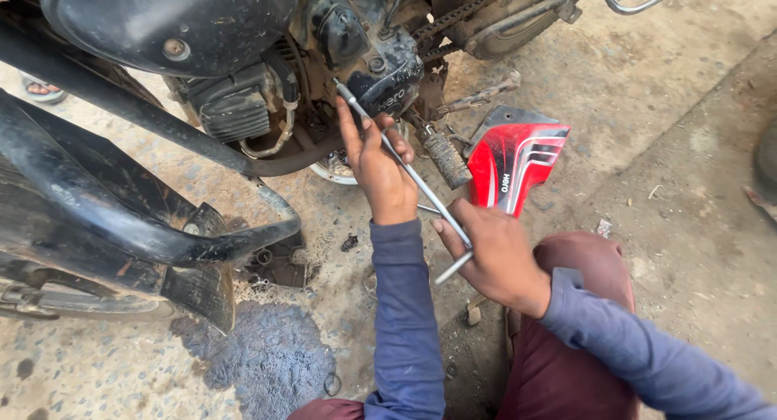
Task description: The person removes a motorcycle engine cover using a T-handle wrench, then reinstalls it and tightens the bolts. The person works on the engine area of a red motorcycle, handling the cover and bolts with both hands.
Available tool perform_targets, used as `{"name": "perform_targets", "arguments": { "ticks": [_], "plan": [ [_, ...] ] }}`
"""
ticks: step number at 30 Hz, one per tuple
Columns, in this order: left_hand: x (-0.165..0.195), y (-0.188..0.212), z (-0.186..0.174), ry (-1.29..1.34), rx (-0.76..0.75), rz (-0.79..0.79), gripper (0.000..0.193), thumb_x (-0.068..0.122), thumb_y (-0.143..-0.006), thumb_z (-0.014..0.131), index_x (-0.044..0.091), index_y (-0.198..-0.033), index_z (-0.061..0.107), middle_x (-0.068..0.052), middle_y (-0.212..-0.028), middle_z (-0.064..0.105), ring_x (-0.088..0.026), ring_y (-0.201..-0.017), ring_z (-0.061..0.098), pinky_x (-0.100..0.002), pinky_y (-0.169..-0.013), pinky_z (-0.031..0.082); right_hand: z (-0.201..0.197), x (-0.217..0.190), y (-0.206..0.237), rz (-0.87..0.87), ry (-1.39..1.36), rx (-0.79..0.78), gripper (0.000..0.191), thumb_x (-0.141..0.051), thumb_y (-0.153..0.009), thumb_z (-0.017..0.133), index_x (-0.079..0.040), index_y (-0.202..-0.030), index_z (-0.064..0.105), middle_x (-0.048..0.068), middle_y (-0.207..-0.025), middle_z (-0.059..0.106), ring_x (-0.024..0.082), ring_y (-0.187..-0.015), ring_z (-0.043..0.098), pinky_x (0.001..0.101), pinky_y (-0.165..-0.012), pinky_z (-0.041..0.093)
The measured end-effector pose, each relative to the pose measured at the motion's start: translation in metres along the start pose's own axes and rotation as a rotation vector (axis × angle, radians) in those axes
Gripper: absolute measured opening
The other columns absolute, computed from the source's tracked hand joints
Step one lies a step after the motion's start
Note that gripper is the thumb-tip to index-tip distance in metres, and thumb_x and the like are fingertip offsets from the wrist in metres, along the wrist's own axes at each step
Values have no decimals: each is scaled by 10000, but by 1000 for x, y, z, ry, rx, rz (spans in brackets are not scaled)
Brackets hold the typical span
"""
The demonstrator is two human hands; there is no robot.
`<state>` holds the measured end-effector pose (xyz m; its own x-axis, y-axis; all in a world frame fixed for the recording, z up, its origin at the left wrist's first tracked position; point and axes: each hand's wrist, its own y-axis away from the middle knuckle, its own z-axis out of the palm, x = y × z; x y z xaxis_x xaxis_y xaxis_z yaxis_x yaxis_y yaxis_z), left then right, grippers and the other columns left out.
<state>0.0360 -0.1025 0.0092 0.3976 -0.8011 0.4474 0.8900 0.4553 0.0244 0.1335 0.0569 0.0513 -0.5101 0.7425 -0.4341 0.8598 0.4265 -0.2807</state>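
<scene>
Both hands gripped a long metal T-wrench [405,169], the left hand [379,165] wrapped mid-shaft near the motorcycle engine [380,72], the right hand [494,254] closed around its handle end.

Soft, even daylight fills the scene, with only faint shadows on the concrete floor [647,145]. Focus is sharp throughout (edges bend slightly), and the motorcycle's underside [243,104] stays dim.

A bright, smooth metal rod wrench [409,173]; a greasy, dull black metal engine casing [380,72]; a glossy red plastic side panel [514,157]; rough, oil-stained concrete floor [664,104]; matt blue cloth sleeves [405,323].
</scene>
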Motion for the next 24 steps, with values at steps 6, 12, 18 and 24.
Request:
{"name": "perform_targets", "arguments": {
  "ticks": [6,12,18,24],
  "plan": [
    [0,-6,7,184,-51,2,656,31,-1084,364,301,-1662,210,-51,-963,580,-44,-548,411,-197,-445,358,23,-3,19,377,-824,-3,368,-398,-996,656,-87,-1120,505,73,-1001,528,195,-903,544,355,-815,445],
    [11,-11,7,54,4,-69,691,3,-1060,387,283,-1667,210,-41,-971,592,-44,-542,401,-198,-435,347,3,-10,57,193,-401,570,540,-406,-1041,721,-59,-1325,419,107,-1205,475,193,-1052,506,348,-941,455],
    [7,-10,13,14,4,-56,688,40,-1069,387,325,-1655,167,-51,-950,605,-39,-525,392,-200,-437,346,-6,-20,57,-17,450,441,707,-288,-787,736,44,-1362,491,245,-1248,594,404,-1147,561,468,-952,467],
    [7,-13,9,87,-62,-42,712,44,-1072,408,342,-1663,146,-37,-974,607,-41,-531,392,-201,-447,341,0,-10,63,506,-700,167,559,-247,-851,732,-23,-1318,521,210,-1164,636,362,-1034,595,434,-884,488]
  ]
}}
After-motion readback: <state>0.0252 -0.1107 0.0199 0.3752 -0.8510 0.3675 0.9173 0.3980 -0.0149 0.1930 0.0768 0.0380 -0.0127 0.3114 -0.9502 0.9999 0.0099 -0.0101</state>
